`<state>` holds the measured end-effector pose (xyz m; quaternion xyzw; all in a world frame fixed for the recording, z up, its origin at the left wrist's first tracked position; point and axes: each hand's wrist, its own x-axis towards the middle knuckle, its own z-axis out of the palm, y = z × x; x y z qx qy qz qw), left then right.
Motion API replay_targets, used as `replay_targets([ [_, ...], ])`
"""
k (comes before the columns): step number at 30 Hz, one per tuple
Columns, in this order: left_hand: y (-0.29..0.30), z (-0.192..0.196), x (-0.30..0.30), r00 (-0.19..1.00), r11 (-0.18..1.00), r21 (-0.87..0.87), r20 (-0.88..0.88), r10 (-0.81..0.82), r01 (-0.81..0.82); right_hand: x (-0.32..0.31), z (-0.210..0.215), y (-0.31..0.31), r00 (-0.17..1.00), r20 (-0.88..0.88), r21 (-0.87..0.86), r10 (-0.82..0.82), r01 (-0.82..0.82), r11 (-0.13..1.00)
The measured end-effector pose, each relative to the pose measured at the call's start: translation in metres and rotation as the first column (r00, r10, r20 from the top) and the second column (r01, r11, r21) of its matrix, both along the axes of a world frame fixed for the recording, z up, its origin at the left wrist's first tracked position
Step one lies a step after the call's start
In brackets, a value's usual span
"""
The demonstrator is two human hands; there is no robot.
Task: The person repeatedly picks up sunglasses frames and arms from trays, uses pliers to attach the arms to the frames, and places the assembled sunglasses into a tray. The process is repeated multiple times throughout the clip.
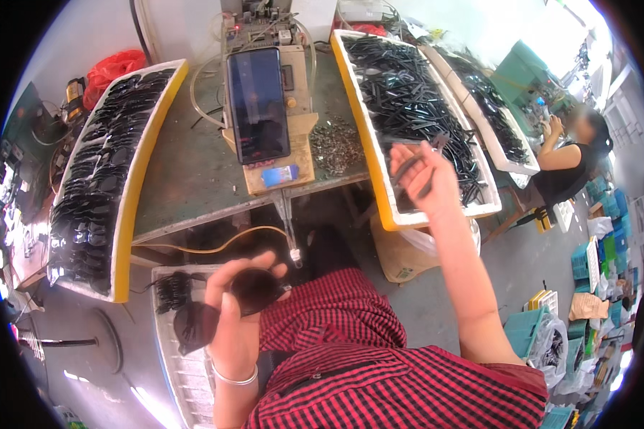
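Here, the left hand [240,322] is closed around a dark sunglasses front [225,304], held near, below the desk [186,171] edge. Farther right, the right hand [423,179] pinches black temple arms [410,170] over the yellow-edged tray [376,164] of them.

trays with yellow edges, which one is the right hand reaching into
The tray right of the phone, filled with thin black arms; the right hand is over it. The left tray holds sunglasses fronts.
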<state>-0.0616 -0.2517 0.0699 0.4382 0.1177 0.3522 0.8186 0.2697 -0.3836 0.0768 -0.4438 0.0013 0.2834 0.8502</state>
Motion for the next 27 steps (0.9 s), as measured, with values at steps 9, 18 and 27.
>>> replay_targets([
  [9,0.008,-0.002,-0.009,0.973,0.999,-0.033,-0.231,0.018,-0.026,-0.146,-0.006,-0.024,0.320,0.666,-0.685,0.674,-0.094,0.722],
  [18,0.010,0.007,-0.005,0.960,0.998,0.067,-0.280,0.017,0.001,-0.152,0.006,-0.006,-0.282,0.696,-0.616,0.661,0.239,0.751],
  [27,0.012,0.005,-0.001,0.982,0.991,-0.064,-0.145,-0.124,0.116,-0.153,-0.006,-0.023,0.408,0.350,-0.661,0.843,-0.530,0.531],
])
